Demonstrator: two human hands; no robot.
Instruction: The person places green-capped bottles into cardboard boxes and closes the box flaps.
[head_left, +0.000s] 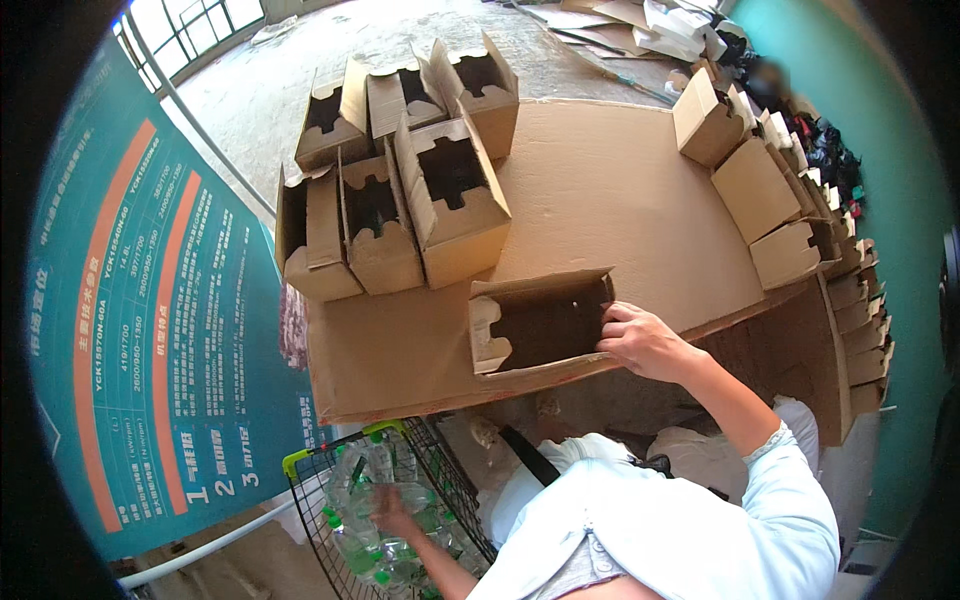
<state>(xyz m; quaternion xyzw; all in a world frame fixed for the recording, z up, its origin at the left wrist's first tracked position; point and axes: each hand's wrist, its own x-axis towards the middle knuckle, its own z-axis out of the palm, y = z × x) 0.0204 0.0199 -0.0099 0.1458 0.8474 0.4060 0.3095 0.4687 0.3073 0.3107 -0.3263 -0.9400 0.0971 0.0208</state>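
Note:
An open cardboard box [490,320] lies near the front edge of the cardboard-covered table, its dark inside facing up. At its right end, my right hand [645,340] grips the wall with fingers closed over the edge. My left hand [395,512] is down in a black wire cart [440,470] with green corner pieces, among clear plastic bottles [350,545] with green caps. Motion blurs its fingers, and whether they hold a bottle does not show.
Several open cardboard boxes [383,260] stand grouped at the table's far left. More boxes [757,190] line the right side by a green wall. A teal printed banner [150,330] stands at the left. Flattened cardboard [570,18] lies on the floor at the back.

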